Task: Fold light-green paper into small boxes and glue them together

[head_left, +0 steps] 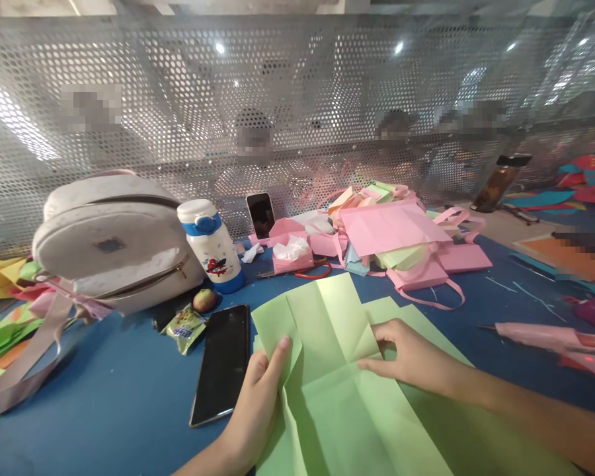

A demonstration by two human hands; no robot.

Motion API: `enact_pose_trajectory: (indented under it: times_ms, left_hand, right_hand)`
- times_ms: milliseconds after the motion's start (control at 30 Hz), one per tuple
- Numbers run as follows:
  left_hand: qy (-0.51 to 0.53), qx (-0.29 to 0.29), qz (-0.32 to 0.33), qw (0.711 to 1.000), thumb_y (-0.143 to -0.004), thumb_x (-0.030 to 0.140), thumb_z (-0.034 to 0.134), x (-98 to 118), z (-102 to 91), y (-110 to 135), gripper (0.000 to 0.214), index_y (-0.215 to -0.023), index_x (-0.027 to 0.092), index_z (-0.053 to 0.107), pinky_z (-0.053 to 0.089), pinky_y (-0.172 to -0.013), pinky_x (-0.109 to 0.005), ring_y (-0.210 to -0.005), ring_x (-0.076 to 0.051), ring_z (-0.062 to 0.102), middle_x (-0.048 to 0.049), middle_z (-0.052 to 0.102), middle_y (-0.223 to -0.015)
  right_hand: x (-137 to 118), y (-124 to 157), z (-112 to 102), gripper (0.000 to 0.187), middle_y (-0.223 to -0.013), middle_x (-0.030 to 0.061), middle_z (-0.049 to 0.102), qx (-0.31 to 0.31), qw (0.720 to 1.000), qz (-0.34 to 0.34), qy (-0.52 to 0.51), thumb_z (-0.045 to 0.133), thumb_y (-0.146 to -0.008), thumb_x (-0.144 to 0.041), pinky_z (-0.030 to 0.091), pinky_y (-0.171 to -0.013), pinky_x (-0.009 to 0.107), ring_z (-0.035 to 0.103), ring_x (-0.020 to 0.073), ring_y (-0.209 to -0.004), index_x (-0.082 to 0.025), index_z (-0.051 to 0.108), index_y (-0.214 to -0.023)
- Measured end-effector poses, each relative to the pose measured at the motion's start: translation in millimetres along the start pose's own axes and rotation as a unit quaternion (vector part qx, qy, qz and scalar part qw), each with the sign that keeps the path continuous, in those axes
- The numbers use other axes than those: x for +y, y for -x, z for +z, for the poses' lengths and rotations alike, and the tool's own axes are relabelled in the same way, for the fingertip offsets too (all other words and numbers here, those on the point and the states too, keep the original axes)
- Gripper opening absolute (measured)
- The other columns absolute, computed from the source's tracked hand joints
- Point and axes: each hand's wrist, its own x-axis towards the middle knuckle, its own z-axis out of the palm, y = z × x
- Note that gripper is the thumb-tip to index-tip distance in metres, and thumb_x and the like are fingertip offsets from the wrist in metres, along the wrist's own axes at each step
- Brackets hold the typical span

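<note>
A creased sheet of light green paper (322, 330) is held up between my two hands, its upper part folded into panels. My left hand (265, 390) pinches the left edge, thumb on the front face. At the right edge my right hand (406, 357) grips a folded flap, with thumb and fingers on either side of it. More green paper (441, 330) lies flat underneath on the blue table (119, 396). Just left of my left hand rests a black smartphone (221, 363).
A white backpack (109, 244), a white and blue bottle (211, 248) and a snack packet (185, 327) stand or lie at the left. Pink paper pieces (391, 228) pile up behind. At the right lies a pink glue gun (550, 337). A perforated metal screen (297, 86) closes off the back.
</note>
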Motion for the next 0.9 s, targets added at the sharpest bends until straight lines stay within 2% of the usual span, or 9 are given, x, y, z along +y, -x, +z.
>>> enact_pose_trajectory:
  times_ms: [100,267,500,633,900]
  left_hand:
    - [0.000,0.008,0.003,1.000,-0.073,0.053,0.079,-0.8,0.3,-0.6,0.042,-0.085,0.014,0.069,0.056,-0.058,-0.027,-0.063,-0.020,0.070,-0.0057,0.075,-0.075]
    - [0.003,0.001,0.002,1.000,-0.073,0.052,0.079,-1.1,0.4,-0.8,0.042,-0.086,0.013,0.069,0.055,-0.059,-0.027,-0.065,-0.020,0.070,-0.0064,0.074,-0.075]
    - [0.011,0.026,0.022,0.999,-0.073,0.051,0.080,-5.5,-4.5,-2.4,0.042,-0.090,0.013,0.071,0.053,-0.058,-0.025,-0.065,-0.019,0.069,-0.0039,0.072,-0.073]
    - [0.005,0.030,0.025,0.999,-0.072,0.052,0.080,-7.7,-6.7,-3.5,0.042,-0.087,0.014,0.071,0.052,-0.059,-0.025,-0.067,-0.020,0.070,-0.0041,0.073,-0.076]
    - [-0.008,-0.001,0.017,1.000,-0.071,0.055,0.079,-7.8,-7.3,-4.5,0.044,-0.079,0.013,0.068,0.051,-0.056,-0.026,-0.059,-0.017,0.065,-0.0018,0.067,-0.066]
  right_hand:
    - [-1.1,0.5,1.4,0.019,-0.066,0.0018,0.066,-0.019,1.000,-0.003,0.014,0.070,-0.080,-0.032,0.046,-0.060,0.027,0.058,0.0172,-0.063,-0.017,0.073,-0.070]
    - [-1.1,0.9,1.3,0.021,-0.068,0.0026,0.066,-0.016,0.998,-0.025,0.050,0.068,-0.082,-0.033,0.045,-0.059,0.026,0.057,0.0171,-0.064,-0.017,0.071,-0.070]
    - [-3.9,3.9,-16.5,0.022,-0.066,-0.0007,0.061,-0.013,0.992,-0.027,0.126,0.064,-0.086,-0.030,0.040,-0.059,0.026,0.055,0.0156,-0.063,-0.019,0.060,-0.067]
    - [-7.0,7.9,-21.6,0.015,-0.071,0.0005,0.066,-0.008,0.993,-0.019,0.115,0.064,-0.086,-0.028,0.042,-0.062,0.026,0.057,0.0158,-0.066,-0.019,0.064,-0.073]
    - [-10.9,13.4,-17.8,0.016,-0.076,0.0024,0.069,0.002,0.993,-0.028,0.111,0.065,-0.086,-0.030,0.043,-0.064,0.025,0.059,0.0155,-0.068,-0.019,0.072,-0.076]
